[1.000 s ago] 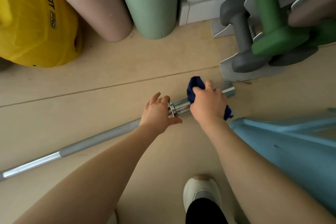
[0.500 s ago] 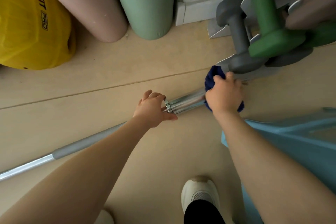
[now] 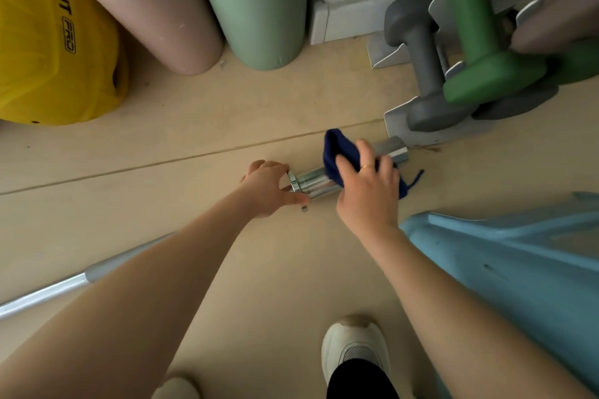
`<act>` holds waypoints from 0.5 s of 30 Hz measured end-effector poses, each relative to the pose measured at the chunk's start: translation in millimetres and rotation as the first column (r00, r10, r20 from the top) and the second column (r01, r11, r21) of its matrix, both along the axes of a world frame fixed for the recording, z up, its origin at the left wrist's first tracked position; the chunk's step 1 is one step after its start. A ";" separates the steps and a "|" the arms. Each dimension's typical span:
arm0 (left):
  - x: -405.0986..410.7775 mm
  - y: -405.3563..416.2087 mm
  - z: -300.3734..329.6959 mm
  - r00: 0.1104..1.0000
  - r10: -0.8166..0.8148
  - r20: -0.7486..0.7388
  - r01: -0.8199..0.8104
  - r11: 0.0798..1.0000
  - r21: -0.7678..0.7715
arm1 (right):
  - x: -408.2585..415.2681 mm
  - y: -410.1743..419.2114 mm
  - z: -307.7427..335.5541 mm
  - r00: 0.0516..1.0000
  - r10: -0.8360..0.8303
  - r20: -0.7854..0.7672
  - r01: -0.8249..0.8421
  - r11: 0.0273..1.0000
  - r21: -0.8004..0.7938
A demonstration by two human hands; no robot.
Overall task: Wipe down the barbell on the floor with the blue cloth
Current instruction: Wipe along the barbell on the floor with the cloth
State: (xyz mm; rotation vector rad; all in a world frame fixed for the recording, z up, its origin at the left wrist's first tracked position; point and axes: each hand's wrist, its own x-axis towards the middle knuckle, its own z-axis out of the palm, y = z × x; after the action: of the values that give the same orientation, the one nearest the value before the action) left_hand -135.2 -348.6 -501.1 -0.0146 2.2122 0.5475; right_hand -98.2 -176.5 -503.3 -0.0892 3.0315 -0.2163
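1. Barbell (image 3: 316,183) lies on the floor (image 3: 194,126), running from the lower left edge up to the right, and its chrome sleeve end is just beside the foot of the dumbbell rack (image 3: 393,121).
2. The right hand (image 3: 368,191) presses the blue cloth (image 3: 337,152) over the sleeve; its grip is closed around cloth and metal together, fingers curled on top.
3. The left hand (image 3: 267,189) rests at the collar of the sleeve, grip narrow, the thumb lying along the floor side and the fingers on the bar.
4. A loose thread of the cloth lies on the floor to the right of the hand.
5. A white shoe (image 3: 355,347) stands below the hands.
6. A yellow ball (image 3: 55,42) and two foam rollers, pink (image 3: 146,6) and green (image 3: 256,3), are behind, well apart from the bar.
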 end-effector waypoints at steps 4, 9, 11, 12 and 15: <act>-1.2 -3.3 2.2 0.989 0.105 -0.106 -0.102 0.994 0.031 | -4.6 12.4 -3.6 0.999 -0.038 0.021 0.039 0.998 -0.051; -5.0 -7.6 -0.9 0.958 0.242 -0.153 -0.230 0.969 0.089 | -28.9 -1.5 -0.4 0.943 -0.330 0.034 0.332 0.942 -0.053; -9.3 -9.2 -4.5 0.943 0.298 -0.151 -0.284 0.953 0.105 | -25.6 -15.6 2.3 0.980 -0.199 0.007 0.199 0.979 -0.050; -11.1 -10.0 -7.0 0.933 0.323 -0.160 -0.308 0.945 0.112 | -22.9 -19.0 2.4 0.995 -0.096 0.001 0.096 0.994 -0.056; -15.1 -10.0 -7.9 0.887 0.418 -0.196 -0.389 0.905 0.173 | -19.9 -11.0 -3.5 0.993 0.114 0.018 -0.112 0.992 -0.064</act>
State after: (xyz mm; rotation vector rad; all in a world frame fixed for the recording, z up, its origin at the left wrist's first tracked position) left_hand -150.2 -358.6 -509.1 -0.3714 2.4055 0.9654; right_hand -118.1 -187.5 -506.8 -0.2612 2.9867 -0.3004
